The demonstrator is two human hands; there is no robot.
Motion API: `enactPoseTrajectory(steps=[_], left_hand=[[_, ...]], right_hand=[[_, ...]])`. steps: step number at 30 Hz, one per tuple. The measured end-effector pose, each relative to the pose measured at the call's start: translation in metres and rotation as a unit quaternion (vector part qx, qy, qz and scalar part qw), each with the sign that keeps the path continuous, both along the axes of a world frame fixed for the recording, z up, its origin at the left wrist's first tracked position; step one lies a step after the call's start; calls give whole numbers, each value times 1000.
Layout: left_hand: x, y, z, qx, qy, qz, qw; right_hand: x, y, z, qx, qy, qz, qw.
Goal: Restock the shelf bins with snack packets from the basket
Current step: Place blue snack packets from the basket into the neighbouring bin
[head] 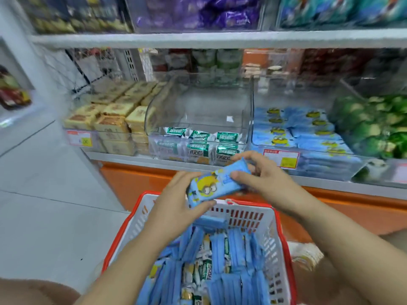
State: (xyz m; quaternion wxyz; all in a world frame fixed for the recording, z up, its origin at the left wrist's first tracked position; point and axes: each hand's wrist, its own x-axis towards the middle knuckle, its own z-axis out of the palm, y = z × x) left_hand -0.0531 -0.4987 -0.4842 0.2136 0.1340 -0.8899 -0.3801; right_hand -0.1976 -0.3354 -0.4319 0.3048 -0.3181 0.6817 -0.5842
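Both hands, left hand (176, 194) and right hand (262, 175), pinch one blue packet (217, 183) by its ends above the basket (141, 219); fingers curled round it, probably bound for the blue-packet bin (308, 130).

Pale grey tiled floor (44, 194), white shelf boards (198, 39), orange base panel beneath (136, 179); white upright at left (19, 51)

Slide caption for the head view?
Left hand and right hand hold a blue cartoon snack packet above the red-rimmed white basket.

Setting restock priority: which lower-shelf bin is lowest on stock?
The clear bin second from left, holding only a few green-and-white packets along its front. The bins of tan packets, blue packets and green packets beside it are heaped.
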Motion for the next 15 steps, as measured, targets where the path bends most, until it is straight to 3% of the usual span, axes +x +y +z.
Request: enactPoseTrajectory(steps=[6, 11, 15], left_hand=[[-43, 35, 66, 2, 89, 94, 992], [-98, 66, 92, -45, 121, 111, 985], [-129, 77, 105, -85, 118, 111, 983]], right_hand=[[-1, 6, 39, -202, -147, -117, 961], [-28, 10, 53, -233, -109, -268, 928], [-71, 15, 61, -220, -79, -297, 926]])
